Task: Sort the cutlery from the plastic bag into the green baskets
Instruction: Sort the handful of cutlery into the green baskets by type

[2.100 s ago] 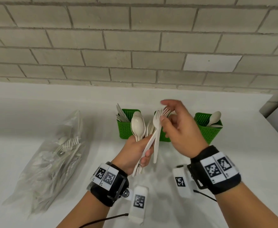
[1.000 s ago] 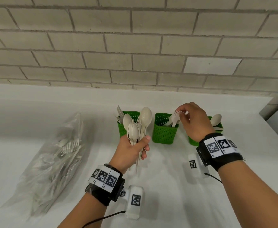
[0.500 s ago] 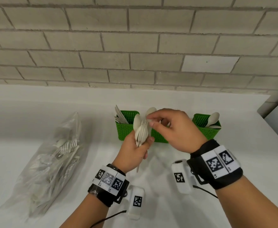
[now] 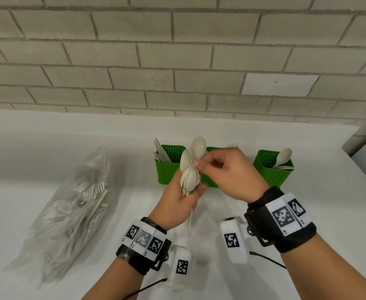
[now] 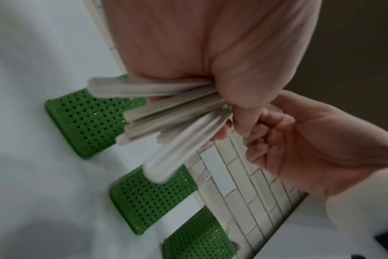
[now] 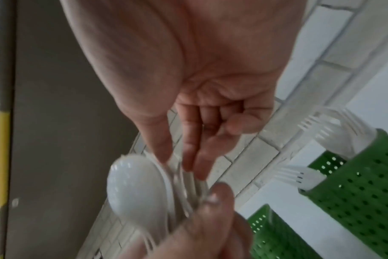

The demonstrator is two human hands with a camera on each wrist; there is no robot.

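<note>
My left hand (image 4: 189, 192) grips a bundle of cream plastic cutlery (image 4: 189, 176) upright, spoon bowls up, in front of the green baskets. In the left wrist view its handles (image 5: 166, 115) fan out below the fist. My right hand (image 4: 196, 164) pinches the tines of a fork in that bundle between thumb and fingertips (image 6: 188, 157), beside a spoon bowl (image 6: 133, 184). The left basket (image 4: 169, 169) holds knives and the right basket (image 4: 273, 172) holds spoons. The middle basket (image 6: 354, 175) holds forks and is mostly hidden behind my hands in the head view.
The clear plastic bag (image 4: 69, 213) with several more pieces of cutlery lies on the white counter (image 4: 47, 152) to the left. A brick wall (image 4: 177, 72) stands just behind the baskets. The counter's right edge (image 4: 361, 169) is near the right basket.
My right hand left forks in the middle basket, came back to the bundle and now pinches a fork in it. The left hand lowered the bundle slightly.
</note>
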